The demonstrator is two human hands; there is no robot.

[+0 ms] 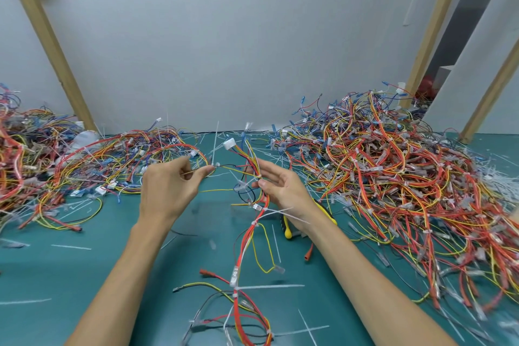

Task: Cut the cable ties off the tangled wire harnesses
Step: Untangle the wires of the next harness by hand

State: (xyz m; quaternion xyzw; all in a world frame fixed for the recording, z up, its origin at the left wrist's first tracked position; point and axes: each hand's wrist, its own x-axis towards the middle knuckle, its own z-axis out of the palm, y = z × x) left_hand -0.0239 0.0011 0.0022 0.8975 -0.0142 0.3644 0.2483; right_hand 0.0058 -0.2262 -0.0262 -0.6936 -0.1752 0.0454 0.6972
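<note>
Wire harness point(248, 233) hangs between both hands above the counter point(84, 261), cable ties point(235, 288) uncut. The left hand point(165, 191) pinches a branch wire; the right hand point(280, 191) grips the main bundle. Recommendation: take up the yellow-handled cutters point(288, 232) beside the right wrist and snip each tie clear of insulation.

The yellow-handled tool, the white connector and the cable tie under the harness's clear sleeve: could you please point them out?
yellow-handled tool point(288, 230), head view, yellow handle end.
white connector point(229, 144), head view, middle of its body.
cable tie point(269, 286), head view, its tail pointing right.
</note>
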